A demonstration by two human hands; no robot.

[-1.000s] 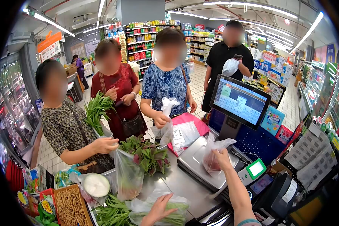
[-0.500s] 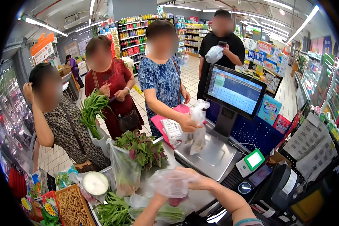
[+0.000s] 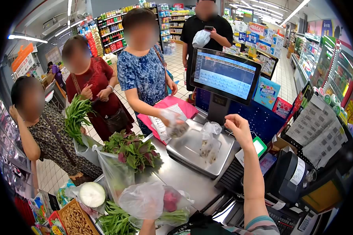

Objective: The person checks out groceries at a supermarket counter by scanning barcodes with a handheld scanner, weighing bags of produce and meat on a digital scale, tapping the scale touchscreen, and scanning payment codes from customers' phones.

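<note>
My left hand (image 3: 148, 210) is low at the counter's near side, closed on a thin clear plastic bag (image 3: 139, 197) that partly covers its fingers. A dark red round item (image 3: 171, 200) shows through plastic beside it; its kind is unclear. My right hand (image 3: 239, 127) is raised beside the monitor (image 3: 225, 75), empty, with bent fingers and a gap between thumb and index. On the steel scale (image 3: 192, 158) sits a knotted clear bag (image 3: 210, 143) of small brownish pieces. Another person's hand holds a second bag (image 3: 178, 128) over the scale's left edge.
Red-green leafy vegetables (image 3: 131, 150) in a plastic bag stand on the counter, near green stalks (image 3: 117, 219), a cut white melon (image 3: 92, 195) and a crate of peanuts (image 3: 76, 219). A pink bag (image 3: 188, 107) lies behind the scale. Several people stand across the counter.
My right hand has left the plastic bag and risen toward the monitor. My left hand moved left with the bag. One knotted bag now rests on the scale; the other person's hand moved left.
</note>
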